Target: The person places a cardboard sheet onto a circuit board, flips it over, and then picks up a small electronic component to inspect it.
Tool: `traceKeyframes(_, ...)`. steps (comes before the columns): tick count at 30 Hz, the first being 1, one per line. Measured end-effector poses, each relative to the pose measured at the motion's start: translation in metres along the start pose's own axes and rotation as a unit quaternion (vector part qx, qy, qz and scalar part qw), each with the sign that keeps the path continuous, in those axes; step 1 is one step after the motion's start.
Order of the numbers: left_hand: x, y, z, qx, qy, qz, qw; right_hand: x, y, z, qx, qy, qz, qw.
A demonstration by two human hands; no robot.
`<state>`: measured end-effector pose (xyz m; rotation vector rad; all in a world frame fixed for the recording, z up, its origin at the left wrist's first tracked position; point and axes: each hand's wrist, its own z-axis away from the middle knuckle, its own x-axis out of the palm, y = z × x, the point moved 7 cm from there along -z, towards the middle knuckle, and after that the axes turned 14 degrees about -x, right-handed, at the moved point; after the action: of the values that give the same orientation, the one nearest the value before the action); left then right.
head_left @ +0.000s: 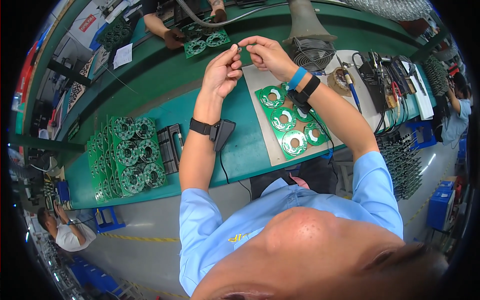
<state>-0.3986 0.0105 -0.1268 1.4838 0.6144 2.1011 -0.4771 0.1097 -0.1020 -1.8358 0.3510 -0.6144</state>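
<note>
My two hands meet over the far part of the green bench. My left hand [225, 72] pinches a tiny dark part [239, 49] between thumb and forefinger, its other fingers curled. From the other side, my right hand [267, 54] brings its thumb and forefinger to the same part, the remaining fingers folded in. The part is too small to name. Below my right forearm, a green circuit board panel with round sections [283, 120] lies on a pale mat [257, 95]. Each wrist wears a dark strap with a small device; a blue band circles the right one.
Several upright circuit board panels [131, 155] stand at the left, beside a black rack [168, 147]. A fan [312, 54], solder reel [341, 81], blue-handled soldering iron [353, 92] and hand tools occupy the right. Across the bench, a co-worker's hands [174, 38] hold another green panel [196, 48].
</note>
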Motion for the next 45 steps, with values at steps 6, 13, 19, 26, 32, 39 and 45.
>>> traceKeyframes(6, 0.0006, 0.0011, 0.0007, 0.001, -0.005, 0.005, 1.000, 0.0003, 0.0008, 0.0012, 0.001, -0.003, -0.004, 1.000)
traceKeyframes(13, 0.0018, 0.0021, 0.0009, 0.004, -0.001, 0.005, 1.000, -0.0002, -0.0019, 0.0012, -0.004, -0.006, -0.003, 1.000)
traceKeyframes(19, 0.0036, 0.0011, 0.0017, 0.003, -0.001, 0.003, 1.000, 0.0001, -0.0012, 0.0005, -0.002, -0.003, -0.013, 1.000)
traceKeyframes(26, 0.0046, -0.0011, 0.0011, -0.008, -0.007, -0.004, 1.000, 0.0008, 0.0013, -0.0015, 0.010, 0.004, -0.023, 1.000)
traceKeyframes(32, 0.0041, -0.0008, 0.0005, -0.007, -0.003, -0.005, 1.000, -0.0001, 0.0019, -0.0017, 0.010, 0.004, -0.027, 1.000)
traceKeyframes(39, 0.0042, 0.0023, 0.0037, 0.001, 0.008, -0.004, 1.000, 0.0016, -0.0003, -0.0015, 0.010, 0.004, -0.020, 1.000)
traceKeyframes(45, 0.0023, 0.0028, 0.0033, 0.001, 0.011, -0.010, 1.000, 0.0013, 0.0012, -0.0016, 0.005, 0.005, -0.022, 1.000)
